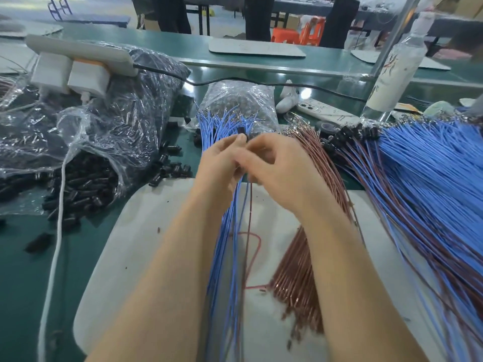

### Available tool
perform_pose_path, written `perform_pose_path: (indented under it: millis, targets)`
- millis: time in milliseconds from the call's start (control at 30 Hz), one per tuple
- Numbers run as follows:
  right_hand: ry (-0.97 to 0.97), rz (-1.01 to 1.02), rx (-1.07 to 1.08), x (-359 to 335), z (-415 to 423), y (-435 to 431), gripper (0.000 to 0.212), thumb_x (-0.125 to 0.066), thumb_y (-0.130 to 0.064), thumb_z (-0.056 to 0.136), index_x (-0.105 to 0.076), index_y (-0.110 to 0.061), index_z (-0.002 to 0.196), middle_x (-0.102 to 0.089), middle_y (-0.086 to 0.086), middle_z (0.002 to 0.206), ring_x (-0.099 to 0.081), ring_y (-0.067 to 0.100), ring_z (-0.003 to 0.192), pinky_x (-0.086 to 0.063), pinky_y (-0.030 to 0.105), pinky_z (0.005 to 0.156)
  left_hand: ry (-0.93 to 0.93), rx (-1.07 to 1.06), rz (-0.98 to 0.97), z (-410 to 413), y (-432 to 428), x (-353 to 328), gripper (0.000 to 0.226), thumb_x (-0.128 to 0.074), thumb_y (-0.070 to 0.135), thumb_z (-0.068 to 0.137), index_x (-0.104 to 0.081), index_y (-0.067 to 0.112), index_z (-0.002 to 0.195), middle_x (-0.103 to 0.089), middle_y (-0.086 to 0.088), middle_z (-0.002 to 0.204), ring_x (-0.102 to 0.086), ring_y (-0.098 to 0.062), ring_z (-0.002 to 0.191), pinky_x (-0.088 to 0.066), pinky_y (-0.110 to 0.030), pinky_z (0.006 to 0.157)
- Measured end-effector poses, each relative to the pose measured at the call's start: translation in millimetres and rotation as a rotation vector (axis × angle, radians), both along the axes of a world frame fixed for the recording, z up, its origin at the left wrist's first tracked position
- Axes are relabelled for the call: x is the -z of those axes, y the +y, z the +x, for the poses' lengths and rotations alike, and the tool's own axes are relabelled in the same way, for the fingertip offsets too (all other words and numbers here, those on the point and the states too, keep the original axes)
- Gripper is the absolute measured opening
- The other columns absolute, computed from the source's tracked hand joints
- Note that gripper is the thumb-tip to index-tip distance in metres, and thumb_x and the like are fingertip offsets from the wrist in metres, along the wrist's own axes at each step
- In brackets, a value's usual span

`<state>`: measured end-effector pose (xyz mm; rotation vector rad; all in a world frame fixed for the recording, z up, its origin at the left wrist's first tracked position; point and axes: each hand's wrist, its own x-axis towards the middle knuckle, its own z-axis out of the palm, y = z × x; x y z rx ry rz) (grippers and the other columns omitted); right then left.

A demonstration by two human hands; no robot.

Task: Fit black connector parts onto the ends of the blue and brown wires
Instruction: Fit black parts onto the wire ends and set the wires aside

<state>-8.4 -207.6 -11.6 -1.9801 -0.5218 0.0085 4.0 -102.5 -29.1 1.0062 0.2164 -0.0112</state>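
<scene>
Above a grey mat (146, 231), the left hand (220, 163) grips a blue wire bundle (224, 257) and pinches a black connector (240, 130). The right hand (277, 165) pinches a brown wire (250, 205) beside it. The bottle (392, 74) label is unreadable.

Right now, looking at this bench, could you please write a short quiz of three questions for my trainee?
1. True or false: the left hand pinches a black connector part.
2. The open bag spilling loose black parts lies: A) left of the hands, B) right of the hands, C) beside the bottle.
3. Fill in: the bundle of loose brown wires rests on the ____ pad.
Key: 1 true; 2 A; 3 white.
</scene>
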Motion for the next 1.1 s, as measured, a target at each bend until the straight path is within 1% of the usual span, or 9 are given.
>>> perform_pose_path:
  millis: [33,100,200,267,400,600,767,967,1100]
  targets:
    - [-0.077,-0.095,0.236,9,11,-4,0.011,-0.067,-0.035,0.086,-0.061,-0.027,0.08,-0.062,-0.012,0.068,-0.056,0.002,0.064,-0.045,0.016,0.064,-0.032,0.02,0.092,0,1,2,0.023,-0.047,0.014,0.097,-0.054,0.021,0.077,-0.06,0.018,0.048,-0.055,0.008,0.046,-0.043,-0.009,0.051]
    - [-0.032,-0.165,0.363,22,21,-9,0.015,-0.067,-0.037,0.086,-0.064,-0.023,0.083,-0.062,-0.012,0.071,-0.054,0.001,0.065,-0.041,0.014,0.063,-0.073,0.033,0.239,1,-1,7,0.023,-0.048,0.015,0.097,-0.053,0.023,0.076,-0.059,0.021,0.047,-0.055,0.01,0.046,-0.041,-0.01,0.056]
    - [0.075,-0.081,0.313,30,27,-12,0.016,-0.068,-0.037,0.085,-0.067,-0.024,0.075,-0.064,-0.013,0.061,-0.055,-0.001,0.058,-0.048,0.026,0.066,-0.137,0.015,0.291,-1,-4,7,0.026,-0.047,0.012,0.096,-0.052,0.023,0.073,-0.058,0.022,0.045,-0.054,0.011,0.046,-0.04,-0.011,0.059]
    - [0.083,-0.074,0.318,31,29,-13,0.019,-0.069,-0.035,0.084,-0.064,-0.026,0.068,-0.061,-0.015,0.053,-0.053,-0.003,0.052,-0.046,0.027,0.063,-0.152,0.033,0.29,-2,-4,4,0.028,-0.047,0.011,0.096,-0.051,0.023,0.072,-0.057,0.022,0.044,-0.053,0.011,0.045,-0.04,-0.008,0.056]
    - [0.115,-0.079,0.312,32,29,-11,0.026,-0.068,-0.025,0.085,-0.064,-0.022,0.059,-0.059,-0.009,0.048,-0.053,0.007,0.051,-0.049,0.036,0.065,-0.19,0.043,0.304,-4,-4,3,0.029,-0.046,0.009,0.096,-0.05,0.022,0.071,-0.056,0.021,0.043,-0.053,0.011,0.044,-0.04,-0.005,0.052]
    - [0.128,-0.064,0.282,33,29,-10,0.026,-0.064,-0.018,0.084,-0.067,-0.013,0.059,-0.07,0.008,0.063,-0.064,0.031,0.064,-0.055,0.052,0.075,-0.209,0.016,0.317,-4,-4,1,0.029,-0.046,0.008,0.096,-0.05,0.022,0.071,-0.056,0.022,0.043,-0.053,0.012,0.045,-0.04,-0.003,0.05]
    - [0.16,-0.081,0.238,37,30,-10,0.024,-0.062,-0.017,0.085,-0.068,-0.008,0.064,-0.071,0.009,0.066,-0.069,0.03,0.071,-0.056,0.051,0.076,-0.227,-0.035,0.311,-4,-4,2,0.029,-0.047,0.006,0.096,-0.051,0.023,0.072,-0.057,0.022,0.044,-0.053,0.012,0.045,-0.041,-0.003,0.05]
    - [0.205,-0.059,0.193,36,29,-10,0.027,-0.06,-0.011,0.089,-0.069,-0.015,0.063,-0.072,0.005,0.065,-0.066,0.014,0.059,-0.059,0.036,0.073,-0.253,-0.061,0.325,-4,-4,2,0.03,-0.048,0.006,0.096,-0.051,0.023,0.072,-0.057,0.022,0.044,-0.052,0.013,0.045,-0.041,-0.002,0.05]
    - [0.243,-0.065,0.178,38,28,-8,0.024,-0.061,-0.01,0.089,-0.068,-0.012,0.066,-0.072,0.008,0.067,-0.065,0.015,0.059,-0.059,0.04,0.076,-0.275,-0.069,0.345,-1,-4,3,0.031,-0.047,0.006,0.096,-0.052,0.024,0.071,-0.057,0.023,0.046,-0.053,0.013,0.047,-0.041,-0.001,0.052]
